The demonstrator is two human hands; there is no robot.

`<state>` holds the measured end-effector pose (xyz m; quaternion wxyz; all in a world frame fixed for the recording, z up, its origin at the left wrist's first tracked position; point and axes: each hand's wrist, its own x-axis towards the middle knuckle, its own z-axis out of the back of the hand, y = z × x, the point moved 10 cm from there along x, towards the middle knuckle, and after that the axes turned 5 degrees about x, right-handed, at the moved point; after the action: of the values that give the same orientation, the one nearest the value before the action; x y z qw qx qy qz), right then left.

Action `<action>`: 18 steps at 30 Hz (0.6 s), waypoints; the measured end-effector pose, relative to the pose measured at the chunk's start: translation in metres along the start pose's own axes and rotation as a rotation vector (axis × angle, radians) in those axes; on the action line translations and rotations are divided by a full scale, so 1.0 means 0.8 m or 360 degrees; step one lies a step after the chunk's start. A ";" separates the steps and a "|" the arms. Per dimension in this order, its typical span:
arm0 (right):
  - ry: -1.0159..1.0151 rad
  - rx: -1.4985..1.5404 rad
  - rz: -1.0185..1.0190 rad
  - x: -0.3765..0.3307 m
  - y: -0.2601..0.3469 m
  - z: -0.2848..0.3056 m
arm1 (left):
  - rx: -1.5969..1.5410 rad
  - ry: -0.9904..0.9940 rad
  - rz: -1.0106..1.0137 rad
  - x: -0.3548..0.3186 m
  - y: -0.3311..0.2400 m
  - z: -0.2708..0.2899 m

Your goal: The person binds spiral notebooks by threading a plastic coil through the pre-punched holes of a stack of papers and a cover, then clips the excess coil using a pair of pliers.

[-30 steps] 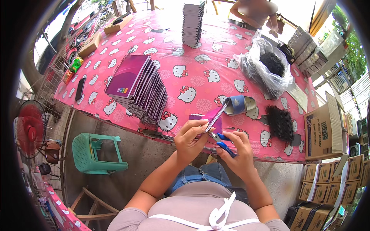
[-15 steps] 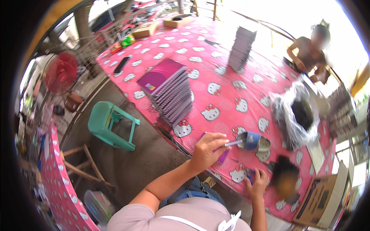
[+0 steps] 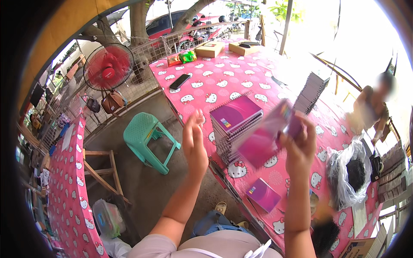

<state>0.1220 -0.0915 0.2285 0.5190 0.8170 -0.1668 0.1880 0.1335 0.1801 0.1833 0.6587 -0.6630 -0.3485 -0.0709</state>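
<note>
Right hand (image 3: 301,144) raised, pinching a blurred purple notebook (image 3: 264,137) by its corner, left hand (image 3: 194,144) beside it, spread and empty, stack of notebooks (image 3: 234,122) just beyond both on the pink table (image 3: 215,81)

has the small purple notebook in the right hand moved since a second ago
Yes. The right hand has lifted the purple notebook off the table edge, up beside the notebook stack.

Open-air roadside workshop for notebook assembly: long table (image 3: 241,81) in pink cartoon-print cloth, stacks of spiral notebooks (image 3: 234,122) at centre, red fan (image 3: 107,66) on wire fence upper left, parked car (image 3: 172,23) behind, cartons (image 3: 211,48) at top.
</note>
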 end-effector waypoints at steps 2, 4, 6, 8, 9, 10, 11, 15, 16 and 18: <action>-0.0138 0.0022 0.0180 0.057 -0.032 -0.009 | -0.0130 -0.0062 0.0367 0.048 0.067 -0.006; -0.0130 -0.1297 0.0344 0.091 -0.066 -0.028 | -0.0457 0.0028 0.0501 0.072 0.108 -0.040; -0.0041 -0.1485 0.0292 0.103 -0.111 -0.030 | -0.0062 0.0139 0.0554 0.071 0.133 -0.052; 0.0002 -0.1273 0.0283 0.112 -0.138 -0.031 | -0.0103 -0.0063 0.0310 0.072 0.126 -0.050; 0.0029 -0.1324 0.0374 0.110 -0.137 -0.034 | -0.0166 -0.0067 0.0305 0.069 0.127 -0.055; -0.0051 -0.1416 0.0317 0.107 -0.136 -0.024 | -0.0247 -0.0064 0.0267 0.066 0.120 -0.053; 0.0014 -0.1474 0.0382 0.098 -0.129 -0.026 | -0.0126 -0.0131 0.0265 0.067 0.112 -0.045; -0.0201 -0.1832 0.0425 0.003 -0.055 0.050 | 0.0059 -0.0190 -0.0089 0.056 0.015 0.001; -0.0309 -0.1920 0.0135 -0.033 -0.051 0.094 | -0.0002 -0.0225 -0.0120 0.048 -0.008 0.016; -0.0518 -0.2065 -0.0554 -0.133 -0.055 0.186 | -0.0317 0.0003 -0.0572 0.001 -0.081 0.010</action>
<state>0.0695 -0.2009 0.0843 0.8939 0.3740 -0.1876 -0.1609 0.0954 0.1806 0.2362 0.5670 -0.6520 -0.4518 -0.2221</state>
